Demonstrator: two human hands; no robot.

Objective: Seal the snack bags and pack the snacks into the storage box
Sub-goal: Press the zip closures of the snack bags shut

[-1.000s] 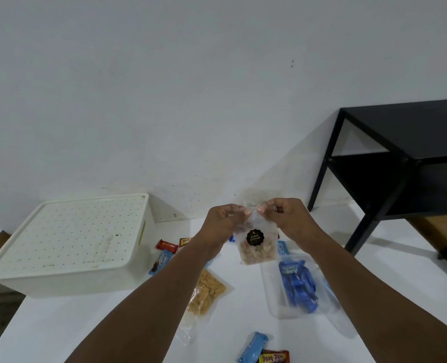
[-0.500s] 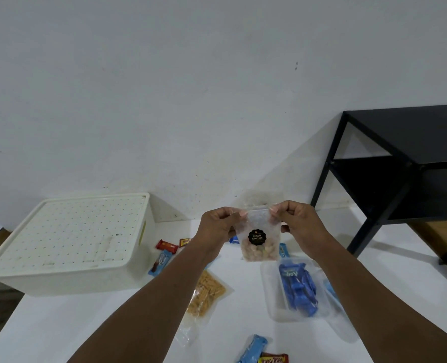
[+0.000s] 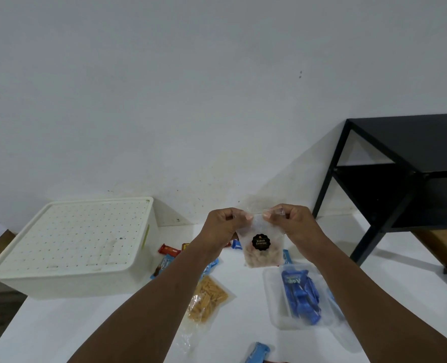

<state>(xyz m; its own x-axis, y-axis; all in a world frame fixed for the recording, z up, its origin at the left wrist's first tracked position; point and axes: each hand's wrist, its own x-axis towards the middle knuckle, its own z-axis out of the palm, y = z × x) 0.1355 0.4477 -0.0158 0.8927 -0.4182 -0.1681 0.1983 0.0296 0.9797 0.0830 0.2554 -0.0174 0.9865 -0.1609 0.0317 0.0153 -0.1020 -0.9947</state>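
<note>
White counter (image 3: 60, 334) against a bare wall (image 3: 164, 100). I'm placing everything off the box (image 3: 86, 284), which is sitting at far left with its perforated lid (image 3: 73, 231) on.

Step in hand: sealing, as I'm reading it.
- Biscuit bag (image 3: 263, 254) is hanging in the air right of the box, lifted off the counter. Its black round label is facing the camera and the contents are sitting low.
- Left hand (image 3: 223, 226) is pinching the top strip at the end nearer the box, with fingers curled in and thumb on the near face.
- Right hand (image 3: 293, 224) is pinching the same strip at the end away from the box, curled the same way.
- Both hands are closing tight on the strip and carrying nothing else, and the thumbs are nearly meeting mid-strip.
- I can't tell whether the zip is already engaging along its length, because the film is too clear and too small.

Next move, my guess: pressing along the strip end to end, then checking the seam before letting go. After that the lid is needing to come off, since nothing is going in with it on.

Other items waiting:
- Stick-snack bag (image 3: 208, 301) is lying flat right of the box, nearer the camera. I can't tell if it's sealed.
- Tub (image 3: 272, 310) holding blue packs (image 3: 301, 297) is sitting further right of the box.
- Loose bars (image 3: 168, 250) are lying just beside the box's right wall.

Box contents are hidden under the lid, but with this much lying out I'm judging the task early.
</note>
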